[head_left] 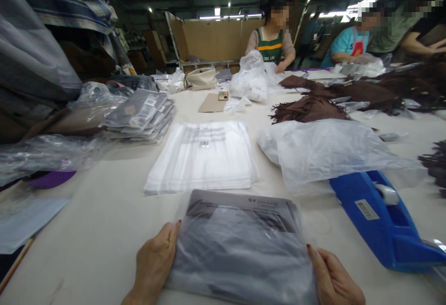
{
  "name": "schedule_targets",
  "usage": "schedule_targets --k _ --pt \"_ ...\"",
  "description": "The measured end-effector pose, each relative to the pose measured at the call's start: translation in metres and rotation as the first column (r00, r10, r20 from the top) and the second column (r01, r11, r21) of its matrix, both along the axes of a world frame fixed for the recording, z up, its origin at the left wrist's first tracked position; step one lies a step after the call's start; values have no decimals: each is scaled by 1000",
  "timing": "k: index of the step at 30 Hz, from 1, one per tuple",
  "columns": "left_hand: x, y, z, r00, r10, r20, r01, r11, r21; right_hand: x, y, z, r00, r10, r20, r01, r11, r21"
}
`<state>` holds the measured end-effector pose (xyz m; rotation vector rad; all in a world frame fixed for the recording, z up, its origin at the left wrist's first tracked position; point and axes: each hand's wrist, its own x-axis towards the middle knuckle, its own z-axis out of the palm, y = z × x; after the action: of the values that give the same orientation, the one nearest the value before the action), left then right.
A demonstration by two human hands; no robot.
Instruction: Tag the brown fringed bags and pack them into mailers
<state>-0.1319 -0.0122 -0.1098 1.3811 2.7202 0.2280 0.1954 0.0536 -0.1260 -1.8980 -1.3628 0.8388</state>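
- Holding is done with both hands: a grey packet (240, 261) in clear plastic is gripped by its two sides at the near part of the bench (101, 230).
- Left hand (155, 261): fingers closed on the packet's left edge, thumb laid on top; the other fingers are partly hidden.
- Right hand (336, 275): fingers closed on the right edge, thumb likewise uppermost; its lower part is cut off by the frame.
- Packet: dark printed lines are seen near its far edge. Whether its underside is touched by the bench cannot be told.
- Just beyond the packet, a white stack (202, 168) is laid flat, a barcode label (204, 144) on its top.
- To the left, grey packets (139, 112) are piled.
- To the right, a blue tape dispenser (383, 226) is placed beside a crumpled plastic sheet (334, 151); brown fringed cloth (310, 109) is seen behind the sheet.
- Farther back, a person in a green apron (270, 47) is seen at the bench.
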Motion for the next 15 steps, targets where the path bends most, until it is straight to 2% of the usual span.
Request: schedule_targets --k 3,5,7,8,9,11,13,14,15 --pt "3 -3 -9 962 -105 -252 82 992 -100 -1 -1 -7 988 56 147 -58 998 13" --pt "3 -4 -12 896 -158 -415 168 986 -14 2 0 -11 952 135 275 -133 991 -26" --pt "-2 -1 -13 795 -168 -584 321 932 170 5 3 -13 891 223 397 -217 974 -59" --pt "-7 1 -12 741 -186 -646 433 867 247 6 5 -14 856 262 445 -260 963 -67" --pt "-12 3 -10 687 -239 -687 560 776 290 7 6 -14 824 286 489 -292 954 -66" --pt "-23 7 -6 554 -467 -689 792 550 264 5 8 -14 774 280 568 -313 949 -43" --pt "-32 7 -2 407 -703 -584 912 342 224 2 8 -13 746 267 610 -322 947 -20" --pt "-34 6 -2 399 -757 -517 917 312 250 1 6 -12 748 261 611 -322 947 -10" --pt "-35 5 -3 447 -768 -458 891 337 304 1 5 -10 763 250 596 -321 947 12"
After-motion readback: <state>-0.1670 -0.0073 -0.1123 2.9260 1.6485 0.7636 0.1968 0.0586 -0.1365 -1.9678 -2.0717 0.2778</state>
